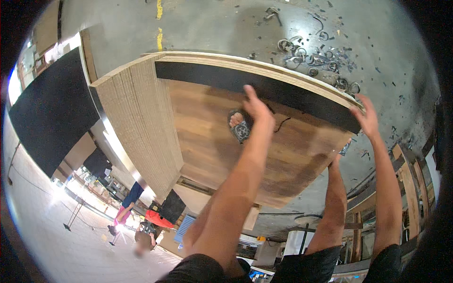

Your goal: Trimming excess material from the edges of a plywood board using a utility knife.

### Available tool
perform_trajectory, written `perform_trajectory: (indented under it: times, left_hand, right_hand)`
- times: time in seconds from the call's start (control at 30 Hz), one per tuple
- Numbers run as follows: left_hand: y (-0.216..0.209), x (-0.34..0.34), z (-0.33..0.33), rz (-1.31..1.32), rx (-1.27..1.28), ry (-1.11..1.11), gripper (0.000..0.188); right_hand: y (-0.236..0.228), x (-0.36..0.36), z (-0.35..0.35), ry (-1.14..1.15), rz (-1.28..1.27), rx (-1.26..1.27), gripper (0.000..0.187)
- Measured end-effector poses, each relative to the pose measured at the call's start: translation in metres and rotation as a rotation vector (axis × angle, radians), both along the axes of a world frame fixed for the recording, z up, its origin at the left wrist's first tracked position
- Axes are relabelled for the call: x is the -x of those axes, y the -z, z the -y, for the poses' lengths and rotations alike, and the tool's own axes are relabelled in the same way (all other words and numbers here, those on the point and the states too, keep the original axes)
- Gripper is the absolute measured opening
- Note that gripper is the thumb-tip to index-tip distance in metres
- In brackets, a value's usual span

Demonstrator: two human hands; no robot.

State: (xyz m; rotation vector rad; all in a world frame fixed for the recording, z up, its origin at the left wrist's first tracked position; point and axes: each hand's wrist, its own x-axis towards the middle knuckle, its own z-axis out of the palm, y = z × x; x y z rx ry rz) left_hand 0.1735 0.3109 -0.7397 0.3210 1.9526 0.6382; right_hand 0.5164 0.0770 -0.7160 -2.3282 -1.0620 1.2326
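- While grey concrete floor (pixel 226 28) stretches across the top and right, broken yellow marks (pixel 159 37) cross it near the top centre.
- Curled black strips (pixel 302 55) and small dark scraps litter the floor beyond the work, thickest at upper right.
- At the left of the room, a large black panel (pixel 52 111) stands tilted, with bright light behind; at lower left, another person in pink and blue (pixel 127 205) appears small and far off.
- Along the right edge, wooden lengths (pixel 406 184) stand beside the floor's dark border.
- At the centre is a wooden assembly: a brown wood-grain panel (pixel 203 127), a pale end board (pixel 134 118) on its left, and a long side board (pixel 207 75) with a black inner face and pale layered edge along its far side.
- The side board's long axis runs crosswise before the person, from upper left down to the right, bowed by the lens. The end board runs from the far left corner back toward the person; the panel's grain goes roughly left to right.
- A sandalled foot (pixel 239 128) shows over the panel.
- The left hand (pixel 260 112) is loosely open, fingers pointing at the black face; whether it touches cannot be told.
- The right hand (pixel 369 120) is bent around the side board's right end, fingers over its top edge.
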Motion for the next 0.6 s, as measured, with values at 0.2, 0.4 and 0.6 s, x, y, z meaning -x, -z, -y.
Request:
perform_trajectory:
  times: [0.2, 0.4, 0.6]
  left_hand:
    - [0.010, 0.114, -0.159, 0.293, -0.223, 0.017, 0.100]
    - [0.005, 0.139, -0.216, 0.194, -0.103, -0.024, 0.093]
    - [0.015, 0.138, -0.210, 0.215, -0.103, 0.038, 0.086]
  right_hand:
    - [0.029, -0.013, 0.100, 1.068, -0.122, 0.025, 0.076]
    - [0.017, 0.043, 0.072, 1.221, -0.721, -0.033, 0.085]
    - [0.011, 0.052, 0.064, 1.163, -0.674, 0.005, 0.086]
